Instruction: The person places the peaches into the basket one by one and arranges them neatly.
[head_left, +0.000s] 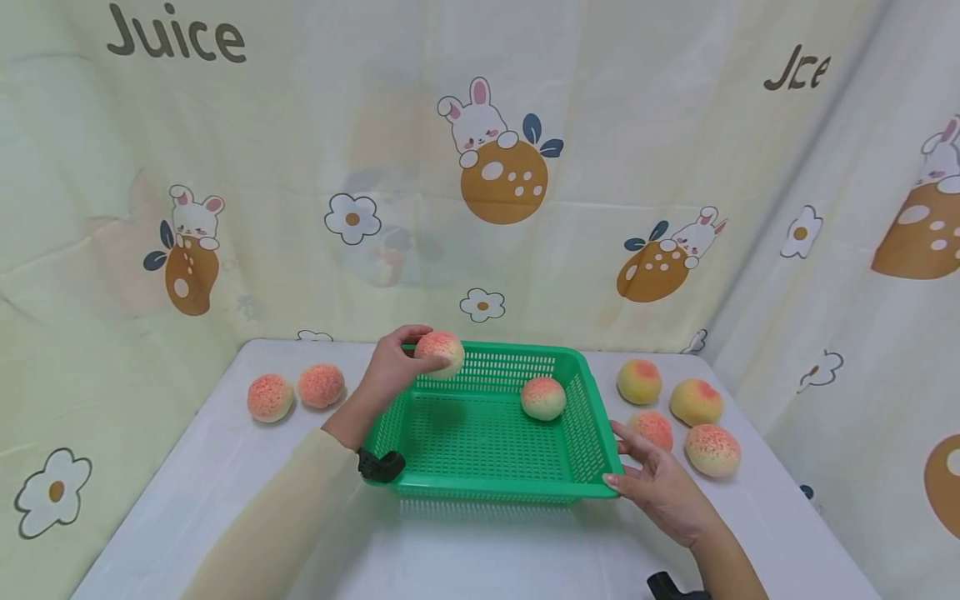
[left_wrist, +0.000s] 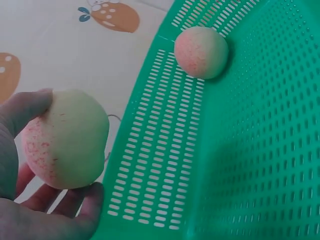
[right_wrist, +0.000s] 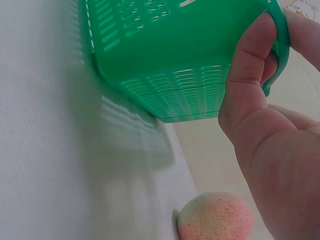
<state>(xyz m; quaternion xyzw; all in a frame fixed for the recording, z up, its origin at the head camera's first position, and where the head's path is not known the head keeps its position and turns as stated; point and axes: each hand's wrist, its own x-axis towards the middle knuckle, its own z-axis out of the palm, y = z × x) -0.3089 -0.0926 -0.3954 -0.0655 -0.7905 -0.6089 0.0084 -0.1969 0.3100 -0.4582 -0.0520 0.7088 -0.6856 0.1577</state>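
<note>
My left hand (head_left: 392,368) holds a pink-and-cream peach (head_left: 440,355) between thumb and fingers, raised over the far left part of a green plastic basket (head_left: 480,485). In the left wrist view that peach (left_wrist: 72,140) shows its pale side, with the thumb on top and fingers underneath. A second peach (head_left: 543,398) lies inside the basket, by its far right wall. My right hand (head_left: 663,492) grips the basket's rim at the near right corner. In the right wrist view, the thumb and fingers (right_wrist: 250,75) pinch the rim from both sides.
Two pink peaches (head_left: 270,397) sit on the white table (head_left: 480,558) left of the basket. To its right are two yellow peaches (head_left: 697,402) and two pinkish ones (head_left: 712,451), one partly behind my right hand. A printed curtain (head_left: 300,167) hangs behind the table.
</note>
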